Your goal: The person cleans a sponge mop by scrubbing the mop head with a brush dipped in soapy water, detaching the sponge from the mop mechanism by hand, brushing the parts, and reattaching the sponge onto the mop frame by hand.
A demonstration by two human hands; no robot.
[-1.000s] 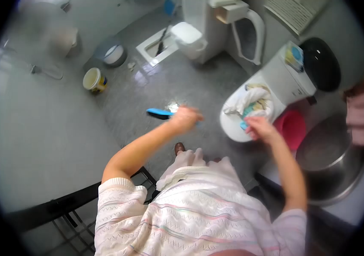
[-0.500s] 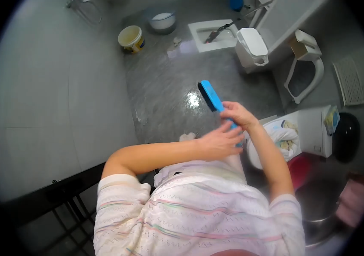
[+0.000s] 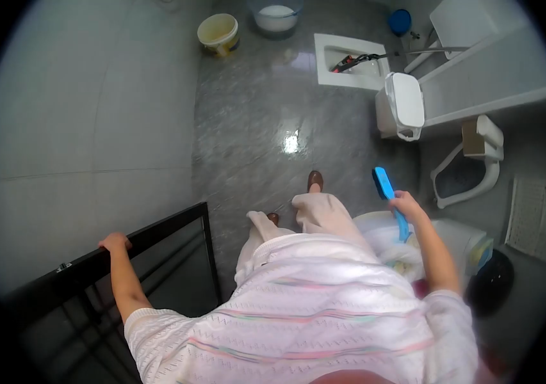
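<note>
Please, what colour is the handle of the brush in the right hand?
Blue; the brush handle shows best in the head view.

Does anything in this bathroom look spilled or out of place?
A long-handled tool has its head down in the squat toilet, which seems an odd resting place. The floor shines in one patch; whether that's water or just reflected light, I can't tell.

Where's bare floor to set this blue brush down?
The grey floor between the left wall, the squat toilet and your brown shoes is bare. It's crowded on your right, with the lidded white bin and white curved frame.
</note>
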